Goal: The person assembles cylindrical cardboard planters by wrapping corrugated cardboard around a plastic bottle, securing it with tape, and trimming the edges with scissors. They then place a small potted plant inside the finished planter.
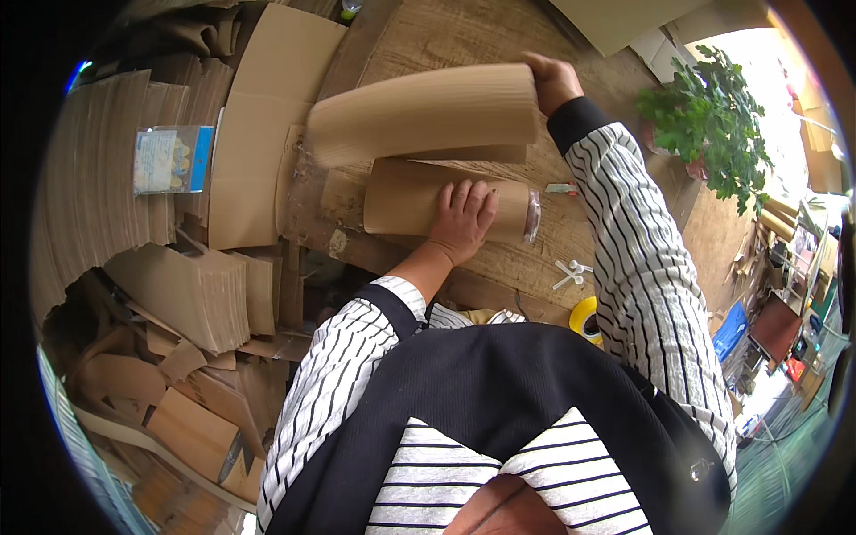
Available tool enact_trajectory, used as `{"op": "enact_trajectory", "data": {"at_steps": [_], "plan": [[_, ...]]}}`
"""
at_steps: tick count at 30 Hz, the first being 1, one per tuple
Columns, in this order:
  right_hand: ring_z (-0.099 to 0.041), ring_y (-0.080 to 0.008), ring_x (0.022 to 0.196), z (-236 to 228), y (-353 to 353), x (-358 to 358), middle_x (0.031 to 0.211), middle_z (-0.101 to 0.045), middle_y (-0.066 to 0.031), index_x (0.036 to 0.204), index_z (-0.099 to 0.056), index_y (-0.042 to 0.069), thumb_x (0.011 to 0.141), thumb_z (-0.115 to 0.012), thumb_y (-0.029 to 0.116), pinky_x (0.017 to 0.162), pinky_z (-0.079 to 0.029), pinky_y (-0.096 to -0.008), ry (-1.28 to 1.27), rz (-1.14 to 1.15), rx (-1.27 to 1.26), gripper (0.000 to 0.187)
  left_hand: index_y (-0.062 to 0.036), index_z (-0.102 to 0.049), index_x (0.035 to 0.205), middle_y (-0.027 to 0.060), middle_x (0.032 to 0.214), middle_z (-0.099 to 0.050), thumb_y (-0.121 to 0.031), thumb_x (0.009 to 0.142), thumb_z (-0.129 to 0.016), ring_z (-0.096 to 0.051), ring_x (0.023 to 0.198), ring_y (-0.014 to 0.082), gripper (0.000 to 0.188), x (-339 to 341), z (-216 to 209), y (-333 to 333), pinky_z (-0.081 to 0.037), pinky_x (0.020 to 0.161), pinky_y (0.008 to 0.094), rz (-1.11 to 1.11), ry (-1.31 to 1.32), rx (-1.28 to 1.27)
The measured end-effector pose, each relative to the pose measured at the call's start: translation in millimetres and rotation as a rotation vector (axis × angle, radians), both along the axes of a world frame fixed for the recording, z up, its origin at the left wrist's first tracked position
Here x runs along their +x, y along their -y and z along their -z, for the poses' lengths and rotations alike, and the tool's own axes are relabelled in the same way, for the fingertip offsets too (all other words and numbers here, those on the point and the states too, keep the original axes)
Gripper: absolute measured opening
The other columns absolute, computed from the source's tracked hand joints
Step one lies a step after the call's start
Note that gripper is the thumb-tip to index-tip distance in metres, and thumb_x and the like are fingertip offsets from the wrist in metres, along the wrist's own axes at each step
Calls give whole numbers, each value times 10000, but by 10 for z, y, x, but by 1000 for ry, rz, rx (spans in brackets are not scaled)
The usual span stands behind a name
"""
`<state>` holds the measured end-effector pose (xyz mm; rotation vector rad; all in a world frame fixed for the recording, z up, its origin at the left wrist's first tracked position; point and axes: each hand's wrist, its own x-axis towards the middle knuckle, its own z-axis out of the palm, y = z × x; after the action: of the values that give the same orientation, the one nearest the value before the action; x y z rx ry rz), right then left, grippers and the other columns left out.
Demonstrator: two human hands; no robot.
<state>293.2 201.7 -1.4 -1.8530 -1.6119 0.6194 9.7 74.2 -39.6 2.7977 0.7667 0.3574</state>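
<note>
My left hand (463, 221) lies with its fingers spread on top of a rolled piece of brown cardboard (401, 198). At the roll's right end a clear, shiny bit of plastic (533, 217) sticks out. Beyond it, my right hand (554, 82) grips the right end of a curved corrugated cardboard sheet (428, 107), which is raised above the wooden table (446, 36). Its left end is blurred. Part of a cardboard layer shows beneath this sheet; I cannot tell whether it joins the roll.
Stacked cardboard (98, 169) fills the left side, with a clear plastic packet (174, 160) against it. White-handled scissors (571, 275) and a yellow tape roll (585, 316) lie near my right forearm. A leafy green plant (713, 125) stands at the far right.
</note>
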Motion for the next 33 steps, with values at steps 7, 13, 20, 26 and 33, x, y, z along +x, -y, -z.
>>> {"op": "enact_trajectory", "data": {"at_steps": [7, 13, 20, 26, 33], "plan": [[-682, -304, 830, -707, -635, 361, 909, -697, -166, 1086, -649, 63, 865, -672, 160, 740, -554, -369, 159, 96, 62, 243, -60, -446, 1357, 173, 1369, -442, -230, 759, -648, -429, 1264, 376, 654, 65, -5, -8, -312, 1073, 563, 35, 1, -8], [-679, -345, 922, -224, 533, 140, 1012, -694, -183, 1237, -589, 68, 750, -824, 308, 809, -555, -415, 485, 141, -323, 591, -60, -423, 1393, 168, 1386, -429, -264, 773, -657, -410, 1280, 375, 694, -6, 11, -8, -279, 1095, 563, 3, -22, -35], [-406, -486, 1296, -268, 1774, -1046, 1418, -431, -209, 1424, -369, 57, 574, -891, 290, 1031, -463, -492, 312, -173, -641, 1024, -32, -418, 1419, 172, 1434, -423, -368, 803, -684, -386, 1340, 343, 751, 52, -228, -54, -248, 1147, 500, 15, -52, -312], [-375, -513, 1287, -111, 2163, -1274, 1406, -390, -221, 1435, -360, 61, 685, -698, 92, 1005, -483, -494, 380, -119, -419, 823, -92, -653, 1147, 115, 1227, -645, -338, 922, -557, -570, 1173, 308, 346, 259, 134, -418, -399, 1023, 452, -6, -167, -584], [-299, -512, 1360, 23, 2492, -1413, 1477, -317, -194, 1484, -303, 105, 547, -850, 169, 979, -517, -484, 397, -63, -391, 1087, -93, -709, 997, 118, 1157, -681, -272, 865, -667, -612, 1119, 332, 226, 791, 285, -450, -454, 968, 503, -155, -313, -450]]}}
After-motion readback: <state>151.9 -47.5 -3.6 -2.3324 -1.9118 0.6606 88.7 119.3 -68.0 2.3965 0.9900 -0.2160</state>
